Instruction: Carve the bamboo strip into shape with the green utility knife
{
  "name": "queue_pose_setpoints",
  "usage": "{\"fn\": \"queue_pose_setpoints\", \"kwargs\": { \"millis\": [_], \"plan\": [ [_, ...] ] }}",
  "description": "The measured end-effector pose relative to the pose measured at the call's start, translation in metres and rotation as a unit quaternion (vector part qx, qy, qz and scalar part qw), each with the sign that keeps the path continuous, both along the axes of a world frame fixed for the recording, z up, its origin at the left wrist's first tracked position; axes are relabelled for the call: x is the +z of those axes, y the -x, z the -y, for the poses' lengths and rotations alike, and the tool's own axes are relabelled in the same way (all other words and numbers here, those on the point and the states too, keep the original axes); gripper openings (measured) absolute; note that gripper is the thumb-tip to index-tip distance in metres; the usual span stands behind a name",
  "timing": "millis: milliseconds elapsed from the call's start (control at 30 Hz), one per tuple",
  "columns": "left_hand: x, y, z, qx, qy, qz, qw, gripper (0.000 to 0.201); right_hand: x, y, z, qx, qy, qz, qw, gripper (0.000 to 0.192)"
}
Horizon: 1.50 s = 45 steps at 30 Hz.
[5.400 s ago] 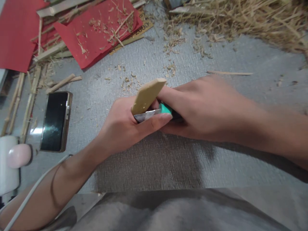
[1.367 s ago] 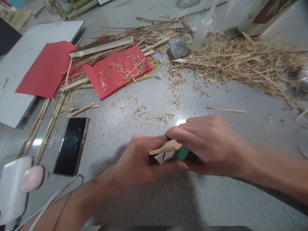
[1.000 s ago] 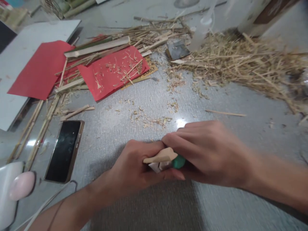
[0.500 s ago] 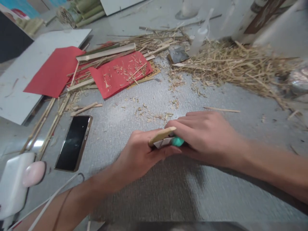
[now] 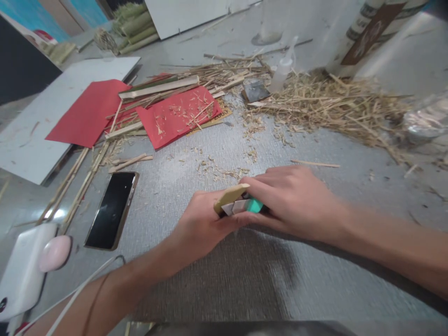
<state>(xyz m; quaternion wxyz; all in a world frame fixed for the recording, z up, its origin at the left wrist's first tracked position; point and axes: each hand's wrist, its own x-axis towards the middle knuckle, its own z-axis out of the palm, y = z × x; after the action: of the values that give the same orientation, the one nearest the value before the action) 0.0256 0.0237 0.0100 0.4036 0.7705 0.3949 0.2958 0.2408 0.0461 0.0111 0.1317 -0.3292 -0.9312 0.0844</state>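
Left hand (image 5: pixel 199 224) gripping bamboo slat (image 5: pixel 231 198), right hand (image 5: pixel 292 200) closed on green-handled knife (image 5: pixel 254 206), blade against slat, phone (image 5: pixel 112 210) left of hands

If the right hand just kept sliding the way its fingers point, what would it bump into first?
The right hand, gripping a green-handled knife, points left; it would first meet the tan bamboo piece and the left hand holding it, already touching.

Bamboo piece (image 5: pixel 231 198): flat, tan, short slat with rounded end, tilted upward, gripped low.
Knife (image 5: pixel 245 206): green handle, silvery blade against the slat.
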Motion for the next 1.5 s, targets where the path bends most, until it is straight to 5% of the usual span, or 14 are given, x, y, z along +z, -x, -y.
{"fn": "queue_pose_setpoints", "kwargs": {
  "millis": [200, 467, 1500],
  "plan": [
    [-0.0005, -0.0001, -0.0008, 0.001, -0.025, 0.021, 0.999, 0.043, -0.0027, 0.0000, 0.0005, -0.001, -0.002, 0.002, 1.000, 0.049],
    [-0.0040, 0.0015, 0.0006, 0.007, -0.013, 0.038, 0.999, 0.043, -0.0025, 0.0000, 0.0012, 0.001, 0.001, -0.024, 1.000, 0.059],
    [-0.0021, 0.0008, 0.0081, 0.039, 0.080, 0.062, 0.994, 0.052, -0.0013, 0.0047, 0.0071, -0.030, -0.067, -0.045, 0.996, 0.048]
  ]
}}
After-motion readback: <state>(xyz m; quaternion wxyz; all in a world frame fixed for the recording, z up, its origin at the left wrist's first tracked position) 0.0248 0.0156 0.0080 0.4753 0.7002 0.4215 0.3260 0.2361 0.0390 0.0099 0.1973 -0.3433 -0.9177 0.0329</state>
